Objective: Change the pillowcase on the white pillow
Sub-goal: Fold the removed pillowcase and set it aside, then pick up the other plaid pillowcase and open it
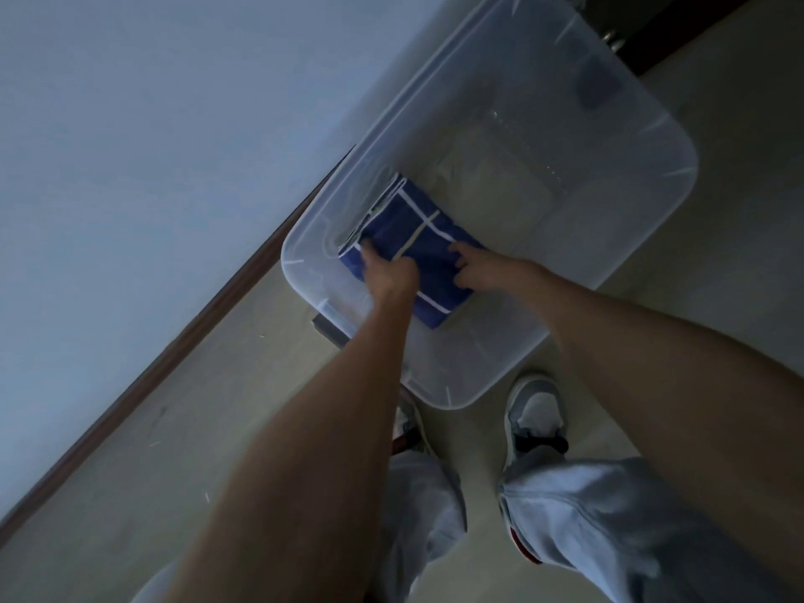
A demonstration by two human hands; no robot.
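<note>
Since no pillow shows anywhere in the head view, the job looks to be at its very start: a fresh case is only being fetched, and stripping the old case, fitting the new one and squaring it up all seem still to come. The biggest thing in sight is the pale wall point(152, 145), met by a dark skirting board point(174, 354) along the light floor point(217, 428). Standing on that floor, close against the wall, is a clear plastic storage bin point(631, 202) with its lid off and no lid in view. Inside it, at the end nearer the person, lies a folded blue pillowcase point(428, 237) with thin white lines crossing it; some greenish patterned cloth peeps out at its far edge, though I cannot tell whether that is a second piece or the case's own lining. The rest of the bin's bottom looks bare, apart from a faint pale shape that may only be the floor showing through. Below the bin are the person's grey trouser legs point(609, 515) and white shoes point(535, 411). The left hand point(387, 272) has its fingers curled down onto the near left part of the fold, apparently gripping it; the right hand point(476, 265) pinches the cloth with bent fingers at the fold's right edge.
</note>
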